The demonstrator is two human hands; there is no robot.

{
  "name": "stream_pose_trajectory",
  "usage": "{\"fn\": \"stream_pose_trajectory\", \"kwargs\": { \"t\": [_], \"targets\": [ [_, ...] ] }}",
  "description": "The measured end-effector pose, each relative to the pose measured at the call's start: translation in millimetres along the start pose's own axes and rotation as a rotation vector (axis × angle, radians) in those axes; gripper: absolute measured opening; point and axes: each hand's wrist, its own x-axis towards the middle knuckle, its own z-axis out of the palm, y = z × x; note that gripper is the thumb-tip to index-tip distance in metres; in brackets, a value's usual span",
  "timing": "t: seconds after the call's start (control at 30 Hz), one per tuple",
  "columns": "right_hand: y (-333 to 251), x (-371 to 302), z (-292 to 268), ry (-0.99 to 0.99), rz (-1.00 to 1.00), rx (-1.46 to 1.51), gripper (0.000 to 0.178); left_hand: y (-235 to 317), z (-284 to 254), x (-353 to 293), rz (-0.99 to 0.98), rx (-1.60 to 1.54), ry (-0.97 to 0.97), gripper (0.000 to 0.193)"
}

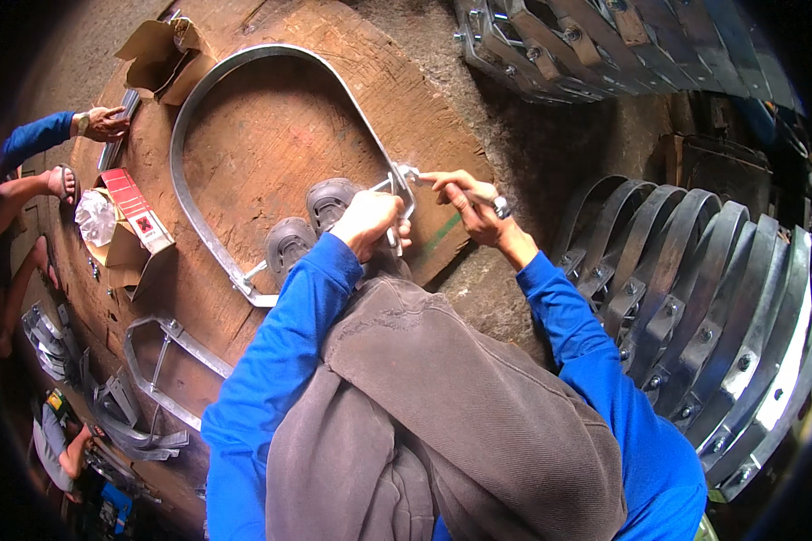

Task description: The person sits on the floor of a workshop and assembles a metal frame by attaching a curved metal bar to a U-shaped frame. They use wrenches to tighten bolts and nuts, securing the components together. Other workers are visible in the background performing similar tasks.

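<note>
A large galvanised steel strap (182, 149), bent into an open loop, lies on the wooden board in front of my shoes. My left hand (379, 221) is closed around its bracketed right end, where bolts show. In my right hand (472, 203) is a silver wrench (500, 208). Its handle runs through my closed fingers, and its far end meets the bolt area of the bracket (402, 185). Fingers partly hide the fit between wrench and bolt. Near the strap's lower left end, another bolt (254, 270) sticks out.
Finished-looking steel bands (677, 298) stand in a row at right, with more stacked bands (604, 45) at far right. Cardboard boxes (131, 248) sit at left, near a smaller bent bracket (158, 388). A co-worker's hand (106, 123) touches metal strips; another person (59, 451) sits lower left.
</note>
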Motion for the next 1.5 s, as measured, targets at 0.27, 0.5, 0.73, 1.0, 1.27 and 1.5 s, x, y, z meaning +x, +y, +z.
{"fn": "stream_pose_trajectory", "kwargs": {
  "t": [0.27,0.5,0.73,1.0,1.27,1.5],
  "targets": [
    [43.1,-23.5,23.7,-0.056,-0.240,-0.228,0.024,1.9,5.8,-0.3,0.033,0.007,0.020,0.013],
    [58.0,-6.3,31.8,0.114,-0.396,-0.322,0.025,-11.3,7.0,4.7,0.072,0.065,0.009,0.018],
    [53.6,38.4,42.5,0.243,-0.358,-0.191,0.011,-36.3,21.6,11.6,0.218,0.191,0.116,0.023],
    [90.7,199.0,51.0,0.074,0.328,-0.433,0.030,-34.8,29.0,12.1,0.201,0.184,0.122,0.018],
    [24.1,148.3,4.5,0.246,0.017,-0.319,0.025,-20.8,7.6,-2.6,0.090,0.118,0.046,0.017],
    [7.9,29.5,3.8,0.140,-0.168,-0.264,0.018,2.3,-0.4,-6.4,0.024,0.109,0.002,0.014]
  ]
}}
